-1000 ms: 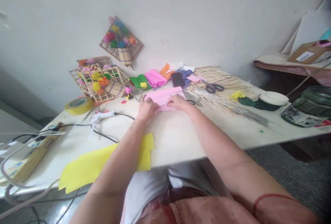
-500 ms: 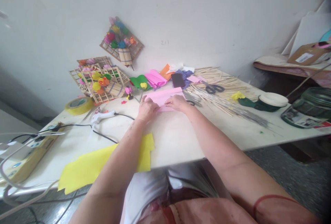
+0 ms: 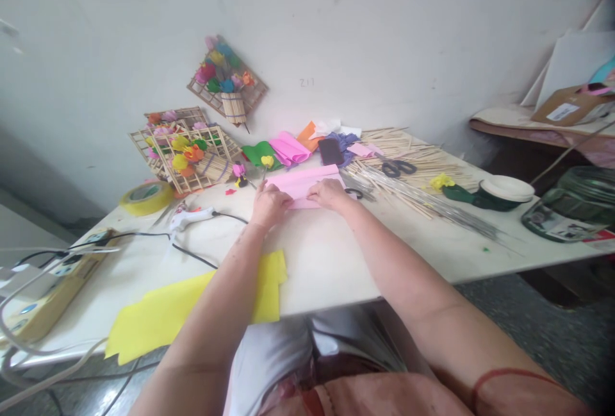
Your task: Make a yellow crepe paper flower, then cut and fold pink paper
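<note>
A sheet of pink crepe paper (image 3: 307, 179) lies on the white table, its far edge folded or rolled. My left hand (image 3: 271, 204) is closed on the near left edge of the sheet. At the near right part, my right hand (image 3: 327, 195) pinches the same edge with thumb and forefinger. A yellow paper flower (image 3: 267, 161) on a stem stands just beyond my left hand. Under my left forearm lies a piece of yellow crepe paper (image 3: 158, 310), hanging over the table's front edge.
To the left are a white glue gun (image 3: 192, 216), a tape roll (image 3: 147, 198) and a power strip (image 3: 62, 288) with cables. Flower-decorated stick frames (image 3: 192, 153) lean on the wall. Bamboo sticks (image 3: 408, 153), scissors (image 3: 398, 167), wires (image 3: 461, 217) and a glass jar (image 3: 567, 204) occupy the right.
My right hand has shifted slightly left along the paper's near edge, and my hands are a little closer together. The pink paper stays in both hands.
</note>
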A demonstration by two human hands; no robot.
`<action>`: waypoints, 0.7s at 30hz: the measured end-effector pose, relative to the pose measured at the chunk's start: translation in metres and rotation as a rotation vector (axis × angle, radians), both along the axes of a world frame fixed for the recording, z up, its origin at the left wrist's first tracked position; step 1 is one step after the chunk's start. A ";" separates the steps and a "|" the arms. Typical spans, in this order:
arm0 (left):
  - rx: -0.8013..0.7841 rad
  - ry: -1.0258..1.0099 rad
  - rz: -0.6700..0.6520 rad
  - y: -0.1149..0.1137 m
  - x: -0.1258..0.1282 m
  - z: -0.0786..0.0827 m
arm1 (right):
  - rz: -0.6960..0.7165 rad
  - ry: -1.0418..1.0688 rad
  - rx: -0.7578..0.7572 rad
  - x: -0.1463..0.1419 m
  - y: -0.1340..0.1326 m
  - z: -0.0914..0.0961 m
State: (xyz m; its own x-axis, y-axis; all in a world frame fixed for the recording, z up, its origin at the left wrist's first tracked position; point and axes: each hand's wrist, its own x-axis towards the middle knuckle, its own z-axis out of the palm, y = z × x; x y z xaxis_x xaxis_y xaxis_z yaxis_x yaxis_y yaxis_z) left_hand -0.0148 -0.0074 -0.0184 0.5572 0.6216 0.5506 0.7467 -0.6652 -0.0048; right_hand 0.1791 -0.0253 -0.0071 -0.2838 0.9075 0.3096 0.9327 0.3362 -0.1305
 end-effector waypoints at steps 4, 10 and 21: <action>0.003 0.034 0.004 0.003 -0.002 0.000 | 0.110 -0.020 0.096 -0.002 0.002 -0.002; -0.034 -0.003 -0.021 0.002 0.002 -0.001 | 0.072 -0.023 0.027 -0.013 0.003 -0.006; -0.180 -0.215 -0.036 0.012 -0.015 -0.002 | 0.072 0.094 -0.022 -0.010 -0.003 -0.003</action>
